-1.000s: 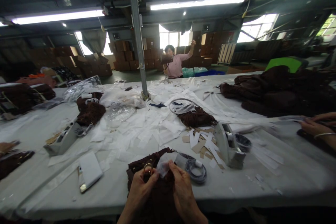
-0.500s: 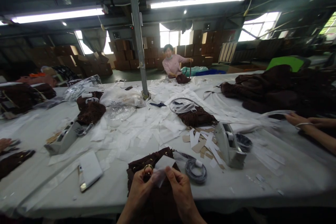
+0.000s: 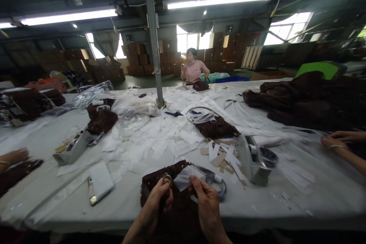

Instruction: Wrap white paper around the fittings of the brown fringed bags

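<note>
Our left hand (image 3: 156, 199) has its thumb and fingers pinched on a gold ring (image 3: 167, 177); our right hand (image 3: 207, 200) pinches one edge of a translucent sheet (image 3: 182, 178) between thumb and forefinger. The sheet spans most of the gap between the hands; whether it touches the left fingers, we cannot tell. Directly beneath both hands lies the brown bag (image 3: 181, 213), its top edge just beyond the left fingertips.

We judge the work to be partway: the ring looks bare, the sheet hangs spread with no fastening that we can see, and the grey coil (image 3: 222, 190) just beyond our right hand looks neatly bundled. The sheet is not yet settled anywhere; what else is left, we cannot tell.

Farther out on the surface (image 3: 257, 207), we see paper strips (image 3: 221, 156) and a tape dispenser (image 3: 249, 171) to the right, a white box (image 3: 101, 183) to the left, and co-workers' hands at both sides.
</note>
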Available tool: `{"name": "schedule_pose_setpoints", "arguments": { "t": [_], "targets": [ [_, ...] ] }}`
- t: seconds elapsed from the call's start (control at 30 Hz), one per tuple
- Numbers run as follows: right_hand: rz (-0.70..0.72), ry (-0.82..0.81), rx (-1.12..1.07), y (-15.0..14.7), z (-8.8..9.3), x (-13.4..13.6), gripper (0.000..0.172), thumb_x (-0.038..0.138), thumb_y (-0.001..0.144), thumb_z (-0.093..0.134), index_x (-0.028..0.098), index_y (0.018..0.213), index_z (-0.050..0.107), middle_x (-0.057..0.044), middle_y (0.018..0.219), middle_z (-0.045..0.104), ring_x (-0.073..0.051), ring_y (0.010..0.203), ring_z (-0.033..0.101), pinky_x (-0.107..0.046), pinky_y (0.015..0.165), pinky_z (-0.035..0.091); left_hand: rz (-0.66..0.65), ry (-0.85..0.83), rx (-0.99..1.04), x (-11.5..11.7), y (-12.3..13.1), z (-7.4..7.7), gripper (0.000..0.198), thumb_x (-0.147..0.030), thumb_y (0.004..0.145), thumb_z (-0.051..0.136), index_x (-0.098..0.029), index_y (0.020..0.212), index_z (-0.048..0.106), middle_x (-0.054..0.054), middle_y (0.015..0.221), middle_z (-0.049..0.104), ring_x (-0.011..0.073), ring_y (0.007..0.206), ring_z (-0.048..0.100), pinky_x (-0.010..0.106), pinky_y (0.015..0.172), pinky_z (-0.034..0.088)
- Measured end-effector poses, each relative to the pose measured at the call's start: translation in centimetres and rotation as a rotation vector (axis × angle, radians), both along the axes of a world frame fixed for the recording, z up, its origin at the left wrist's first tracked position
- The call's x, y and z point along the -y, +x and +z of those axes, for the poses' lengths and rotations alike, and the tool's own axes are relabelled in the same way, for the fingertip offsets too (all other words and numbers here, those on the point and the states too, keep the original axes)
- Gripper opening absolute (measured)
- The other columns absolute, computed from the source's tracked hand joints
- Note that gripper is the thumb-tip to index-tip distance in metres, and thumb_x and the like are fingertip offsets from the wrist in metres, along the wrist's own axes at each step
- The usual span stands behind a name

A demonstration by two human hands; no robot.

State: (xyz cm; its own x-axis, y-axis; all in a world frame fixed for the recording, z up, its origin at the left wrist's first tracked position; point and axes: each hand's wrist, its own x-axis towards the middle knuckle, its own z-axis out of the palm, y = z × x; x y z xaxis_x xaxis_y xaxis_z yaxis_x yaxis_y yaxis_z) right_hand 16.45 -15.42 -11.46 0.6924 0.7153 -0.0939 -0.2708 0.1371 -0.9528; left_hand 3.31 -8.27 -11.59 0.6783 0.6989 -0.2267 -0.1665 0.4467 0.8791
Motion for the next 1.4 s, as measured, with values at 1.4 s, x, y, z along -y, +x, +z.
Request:
{"name": "schedule_pose_setpoints", "arguments": {
  "t": [1.4],
  "targets": [
    [0.304, 0.067, -0.402, -0.7, 0.2, -0.1, 0.021, 0.038, 0.072, 0.077, 0.017, 0.074, 0.072, -0.001, 0.066, 0.065, -0.013, 0.062, 0.054, -0.02, 0.055, 0.043, -0.163, 0.413, -0.158, -0.8, -0.7, 2.0, 0.035, -0.009, 0.072, 0.042, -0.023, 0.102, 0.031, -0.002, 0.088, 0.053, 0.0084, 0.055, 0.043, 0.022, 0.049, 0.032]
  ]
}}
